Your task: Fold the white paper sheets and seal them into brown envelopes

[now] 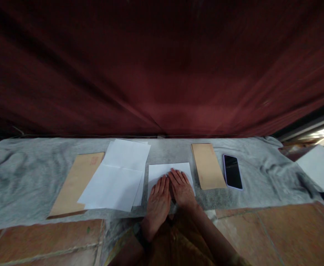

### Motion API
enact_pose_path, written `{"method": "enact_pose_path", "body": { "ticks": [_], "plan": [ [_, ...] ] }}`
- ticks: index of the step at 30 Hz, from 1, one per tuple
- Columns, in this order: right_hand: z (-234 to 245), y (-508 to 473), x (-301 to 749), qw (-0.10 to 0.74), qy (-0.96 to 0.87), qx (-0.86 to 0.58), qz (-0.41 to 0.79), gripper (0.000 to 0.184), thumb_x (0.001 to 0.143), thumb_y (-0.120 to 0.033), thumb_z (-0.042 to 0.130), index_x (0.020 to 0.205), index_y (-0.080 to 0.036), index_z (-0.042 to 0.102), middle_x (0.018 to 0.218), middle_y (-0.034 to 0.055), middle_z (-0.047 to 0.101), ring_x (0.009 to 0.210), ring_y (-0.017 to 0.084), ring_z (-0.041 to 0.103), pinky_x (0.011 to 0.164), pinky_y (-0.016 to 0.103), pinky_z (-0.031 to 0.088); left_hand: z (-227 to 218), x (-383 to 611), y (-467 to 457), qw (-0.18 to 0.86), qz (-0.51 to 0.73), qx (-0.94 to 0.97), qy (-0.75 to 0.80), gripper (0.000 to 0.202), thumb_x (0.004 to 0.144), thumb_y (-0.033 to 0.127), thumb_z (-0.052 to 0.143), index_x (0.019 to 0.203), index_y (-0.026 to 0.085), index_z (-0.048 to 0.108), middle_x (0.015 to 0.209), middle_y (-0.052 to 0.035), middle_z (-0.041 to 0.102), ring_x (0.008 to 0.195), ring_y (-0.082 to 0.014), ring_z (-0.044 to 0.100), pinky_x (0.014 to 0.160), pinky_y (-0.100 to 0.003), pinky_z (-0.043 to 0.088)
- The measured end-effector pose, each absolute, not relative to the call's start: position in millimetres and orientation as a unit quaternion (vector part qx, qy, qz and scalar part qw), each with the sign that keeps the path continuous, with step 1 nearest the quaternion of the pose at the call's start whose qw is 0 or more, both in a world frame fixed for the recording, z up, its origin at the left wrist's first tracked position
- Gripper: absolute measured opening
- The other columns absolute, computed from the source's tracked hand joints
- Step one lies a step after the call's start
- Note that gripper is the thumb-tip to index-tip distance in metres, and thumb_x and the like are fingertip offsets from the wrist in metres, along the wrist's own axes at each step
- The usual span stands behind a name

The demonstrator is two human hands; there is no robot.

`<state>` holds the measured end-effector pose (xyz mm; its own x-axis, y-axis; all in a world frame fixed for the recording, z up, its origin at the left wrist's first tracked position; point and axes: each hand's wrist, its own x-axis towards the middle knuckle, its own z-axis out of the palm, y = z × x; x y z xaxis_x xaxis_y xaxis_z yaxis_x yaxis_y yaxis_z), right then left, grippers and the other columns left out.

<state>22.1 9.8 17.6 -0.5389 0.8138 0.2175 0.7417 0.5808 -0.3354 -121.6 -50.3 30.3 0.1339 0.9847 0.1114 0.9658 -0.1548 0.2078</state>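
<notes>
A white sheet of paper [157, 171], which looks folded, lies in front of me on the grey cloth. My left hand [159, 197] rests flat on its left part, fingers stretched out and pointing away from me. Beside it, my right hand [182, 188] presses flat on the right part, fingers extended. The hands' inner edges are close together, and they cover the paper's near part. Left of the hands, several loose white sheets [117, 173] with crease lines overlap a large brown envelope [78, 177]. Right of the hands lie smaller brown envelopes [208, 166], stacked.
A phone [233, 171] in a purple case lies just right of the smaller envelopes. Grey cloth [264, 166] covers the long narrow surface. A dark red curtain [162, 74] hangs behind it. Terracotta tiles [250, 232] show along the near edge. A white object [321, 166] stands at far right.
</notes>
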Motion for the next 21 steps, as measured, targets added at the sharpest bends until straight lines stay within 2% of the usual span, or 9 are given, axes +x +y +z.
{"method": "enact_pose_path", "body": {
  "ticks": [5, 14, 17, 21],
  "plan": [
    [15, 13, 18, 0.181, -0.853, -0.482, 0.09, 0.055, 0.101, -0.017, 0.039, 0.155, -0.018, 0.039, 0.159, 0.0093, 0.042, 0.149, 0.028, 0.034, 0.123, 0.054, 0.025, 33, -123, -18, 0.045, 0.125, 0.772, 0.622, 0.061, 0.094, 0.013, 0.038, 0.155, 0.014, 0.036, 0.159, -0.0131, 0.042, 0.151, -0.0266, 0.031, 0.122, -0.051, 0.031],
    [14, 21, 16, 0.187, -0.836, -0.51, 0.076, 0.053, 0.103, -0.023, 0.039, 0.156, -0.02, 0.038, 0.159, 0.0097, 0.041, 0.15, 0.03, 0.032, 0.121, 0.055, 0.025, 35, -130, -5, 0.052, 0.125, 0.77, 0.624, 0.055, 0.098, 0.018, 0.037, 0.152, 0.014, 0.042, 0.162, -0.0083, 0.039, 0.154, -0.0258, 0.024, 0.126, -0.051, 0.021],
    [14, 20, 16, 0.192, -0.83, -0.519, 0.07, 0.052, 0.103, -0.025, 0.041, 0.155, -0.02, 0.041, 0.16, 0.0102, 0.04, 0.149, 0.031, 0.033, 0.121, 0.054, 0.026, 33, -135, -11, 0.051, 0.14, 0.755, 0.639, 0.054, 0.1, 0.025, 0.038, 0.153, 0.016, 0.042, 0.161, -0.0085, 0.039, 0.154, -0.0252, 0.023, 0.126, -0.051, 0.02],
    [14, 18, 20, 0.197, -0.824, -0.527, 0.067, 0.052, 0.103, -0.028, 0.043, 0.154, -0.017, 0.042, 0.16, 0.0125, 0.04, 0.149, 0.031, 0.034, 0.12, 0.053, 0.028, 29, -147, -20, 0.045, 0.15, 0.732, 0.663, 0.056, 0.101, 0.029, 0.037, 0.154, 0.012, 0.038, 0.162, -0.0122, 0.037, 0.153, -0.025, 0.026, 0.125, -0.049, 0.025]
  ]
}}
